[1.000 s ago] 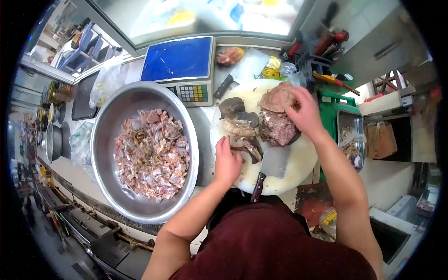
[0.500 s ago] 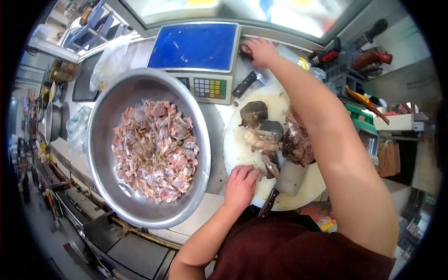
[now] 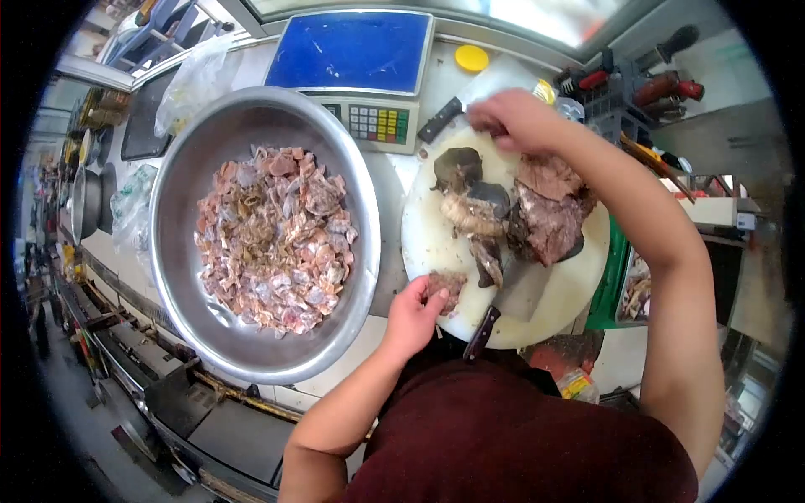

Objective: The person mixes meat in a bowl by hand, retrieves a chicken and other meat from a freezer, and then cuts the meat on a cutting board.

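My left hand (image 3: pixel 414 315) is closed around a small brown meat piece (image 3: pixel 447 291) at the left edge of the round white cutting board (image 3: pixel 428 243). Above the board's top edge is my right hand (image 3: pixel 518 119), its fingers curled on a dark piece that is mostly hidden. Dark and pale meat pieces (image 3: pixel 478 210) lie mid-board, beside a large brown chunk (image 3: pixel 549 210). A cleaver (image 3: pixel 521 292) rests flat near the front edge, its dark handle toward my body. Another knife (image 3: pixel 439 120) lies beyond the board, near my right hand.
A large metal bowl (image 3: pixel 172 277) of cut meat (image 3: pixel 277 239) stands left of the board. Behind are a blue-topped scale (image 3: pixel 352 52) and a yellow lid (image 3: pixel 471 58). A knife rack (image 3: pixel 608 105) stands at the back right, with a green tray (image 3: pixel 610 285) below it.
My right hand has come back from beside the scale toward the board, and the yellow lid now shows. My left hand now holds a meat piece. The camera view has shifted.
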Motion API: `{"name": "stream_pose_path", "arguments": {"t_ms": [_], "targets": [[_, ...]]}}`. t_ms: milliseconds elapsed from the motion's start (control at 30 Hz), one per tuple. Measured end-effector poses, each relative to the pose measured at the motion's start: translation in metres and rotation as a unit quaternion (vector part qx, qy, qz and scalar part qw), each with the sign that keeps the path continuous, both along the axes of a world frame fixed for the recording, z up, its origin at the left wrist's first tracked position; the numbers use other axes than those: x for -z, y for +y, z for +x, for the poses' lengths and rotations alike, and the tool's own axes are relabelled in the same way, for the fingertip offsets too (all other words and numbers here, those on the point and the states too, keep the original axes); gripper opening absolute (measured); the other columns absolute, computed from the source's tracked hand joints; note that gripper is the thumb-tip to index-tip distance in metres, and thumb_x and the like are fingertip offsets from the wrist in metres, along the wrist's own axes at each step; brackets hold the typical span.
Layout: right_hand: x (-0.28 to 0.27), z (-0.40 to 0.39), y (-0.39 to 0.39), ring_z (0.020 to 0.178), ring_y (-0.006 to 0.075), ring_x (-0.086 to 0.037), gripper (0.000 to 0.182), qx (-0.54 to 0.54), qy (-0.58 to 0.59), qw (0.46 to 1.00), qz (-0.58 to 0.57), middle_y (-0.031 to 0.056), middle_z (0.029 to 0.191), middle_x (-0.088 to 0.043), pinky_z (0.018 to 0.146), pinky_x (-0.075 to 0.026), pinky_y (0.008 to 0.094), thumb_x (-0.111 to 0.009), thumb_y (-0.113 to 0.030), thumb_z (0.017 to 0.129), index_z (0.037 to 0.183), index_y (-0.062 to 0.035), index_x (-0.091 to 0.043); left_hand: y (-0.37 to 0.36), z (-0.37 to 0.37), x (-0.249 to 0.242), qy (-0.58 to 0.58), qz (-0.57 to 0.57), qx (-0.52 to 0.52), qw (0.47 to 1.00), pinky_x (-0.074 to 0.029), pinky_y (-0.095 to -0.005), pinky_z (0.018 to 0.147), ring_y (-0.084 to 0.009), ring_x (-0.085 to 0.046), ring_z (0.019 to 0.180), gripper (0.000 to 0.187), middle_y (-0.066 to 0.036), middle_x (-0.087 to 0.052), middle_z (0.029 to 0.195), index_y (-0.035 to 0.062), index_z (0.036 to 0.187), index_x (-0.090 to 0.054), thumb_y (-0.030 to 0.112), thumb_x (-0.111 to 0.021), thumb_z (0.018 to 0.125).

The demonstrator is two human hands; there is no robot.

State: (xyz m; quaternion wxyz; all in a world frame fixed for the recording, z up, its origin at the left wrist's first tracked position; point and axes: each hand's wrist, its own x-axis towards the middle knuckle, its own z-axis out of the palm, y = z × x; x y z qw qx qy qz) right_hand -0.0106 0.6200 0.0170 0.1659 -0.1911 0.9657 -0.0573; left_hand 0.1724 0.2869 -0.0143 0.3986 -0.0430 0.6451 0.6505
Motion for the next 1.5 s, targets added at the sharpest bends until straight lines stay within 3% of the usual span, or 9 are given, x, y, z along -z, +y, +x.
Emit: {"name": "stream_pose_path", "arguments": {"t_ms": [133, 233, 367, 533, 767, 1067, 1167, 1333, 1500], "targets": [[-0.029, 0.069, -0.021, 0.121, 0.0359, -0.051, 0.065, 0.063, -0.079, 0.994, -0.033, 0.0155, 0.136, -0.053, 0.104, -0.041, 0.0418, -0.077, -0.019, 0.071, 0.131, -0.0139, -0.054, -0.005, -0.006, -0.003, -0.139, 0.103, -0.013, 0.985, -0.051, -0.0271, 0.081, -0.0124, -0.065, 0.09, 0.024, -0.007, -0.069, 0.104, -0.0022, 0.119, -0.058, 0.007, -0.052, 0.098], [-0.029, 0.113, -0.04, 0.114, 0.0346, -0.055, 0.053, 0.128, 0.178, 0.973, -0.074, 0.0147, 0.124, -0.058, 0.097, -0.044, 0.0428, -0.073, -0.023, 0.077, 0.127, -0.0124, -0.058, -0.013, -0.005, -0.008, -0.128, 0.11, 0.017, 0.986, -0.05, -0.0253, 0.075, -0.0119, -0.064, 0.088, 0.023, -0.006, -0.069, 0.104, -0.0009, 0.118, -0.058, 0.008, -0.051, 0.099], [-0.033, 0.238, -0.125, 0.082, 0.0314, -0.064, 0.03, 0.331, 0.174, 0.915, -0.15, 0.012, 0.091, -0.067, 0.074, -0.052, 0.0424, -0.066, -0.03, 0.082, 0.104, -0.0095, -0.067, -0.022, -0.003, -0.019, -0.089, 0.124, 0.029, 0.988, -0.051, -0.0263, 0.077, -0.0126, -0.065, 0.087, 0.023, -0.007, -0.068, 0.106, -0.0016, 0.118, -0.057, 0.006, -0.051, 0.098], [0.015, 0.325, -0.205, 0.082, 0.0353, -0.064, 0.052, 0.397, 0.001, 0.916, -0.053, 0.0175, 0.092, -0.064, 0.072, -0.053, 0.0455, -0.066, -0.034, 0.082, 0.127, -0.0119, -0.054, -0.013, -0.007, -0.018, -0.08, 0.1, 0.027, 0.991, -0.051, -0.0288, 0.081, -0.0135, -0.064, 0.089, 0.021, -0.007, -0.067, 0.103, -0.0001, 0.114, -0.059, 0.004, -0.05, 0.095], [0.003, 0.369, -0.185, 0.082, 0.0412, -0.066, 0.086, 0.588, -0.08, 0.804, -0.038, 0.0238, 0.092, -0.067, 0.074, -0.052, 0.0483, -0.07, -0.021, 0.072, 0.145, -0.0071, -0.027, 0.022, -0.002, -0.005, -0.043, 0.083, 0.048, 0.994, -0.049, -0.0267, 0.073, -0.0132, -0.061, 0.081, 0.017, -0.007, -0.065, 0.097, -0.0002, 0.109, -0.058, 0.008, -0.051, 0.096], [-0.03, 0.494, -0.088, 0.087, 0.041, -0.065, 0.081, 0.633, -0.054, 0.772, 0.018, 0.0197, 0.098, -0.068, 0.078, -0.053, 0.0461, -0.067, -0.019, 0.074, 0.146, -0.0216, -0.033, 0.073, 0.008, 0.022, -0.046, 0.015, 0.034, 0.998, -0.051, -0.0285, 0.074, -0.0137, -0.059, 0.09, 0.014, -0.004, -0.064, 0.103, 0.0069, 0.109, -0.055, 0.015, -0.051, 0.099], [-0.031, 0.52, -0.053, 0.094, 0.0361, -0.067, 0.06, 0.599, -0.04, 0.775, -0.196, 0.0187, 0.108, -0.068, 0.085, -0.052, 0.0402, -0.067, -0.021, 0.074, 0.132, -0.0136, -0.055, 0.089, 0.005, 0.028, -0.098, 0.078, 0.008, 0.992, -0.052, -0.0304, 0.074, -0.0139, -0.059, 0.089, 0.012, -0.003, -0.064, 0.102, 0.0096, 0.109, -0.057, 0.015, -0.052, 0.099], [-0.044, 0.506, -0.02, 0.096, 0.0364, -0.065, 0.059, 0.555, -0.149, 0.788, -0.222, 0.0204, 0.109, -0.067, 0.086, -0.051, 0.0394, -0.064, -0.019, 0.076, 0.134, -0.0155, -0.055, 0.091, 0.009, 0.02, -0.033, 0.04, -0.016, 0.999, -0.051, -0.0274, 0.069, -0.0138, -0.059, 0.081, 0.015, -0.004, -0.064, 0.096, 0.0046, 0.107, -0.058, 0.015, -0.055, 0.097], [-0.049, 0.481, -0.005, 0.093, 0.0389, -0.064, 0.052, 0.508, -0.174, 0.826, -0.172, 0.0224, 0.105, -0.067, 0.084, -0.051, 0.0425, -0.064, -0.031, 0.083, 0.132, -0.0145, -0.057, 0.054, 0.034, 0.025, 0.099, -0.074, 0.142, 0.982, -0.05, -0.0266, 0.065, -0.0125, -0.062, 0.075, 0.022, -0.004, -0.066, 0.087, 0.0005, 0.112, -0.061, 0.009, -0.06, 0.091]]}}
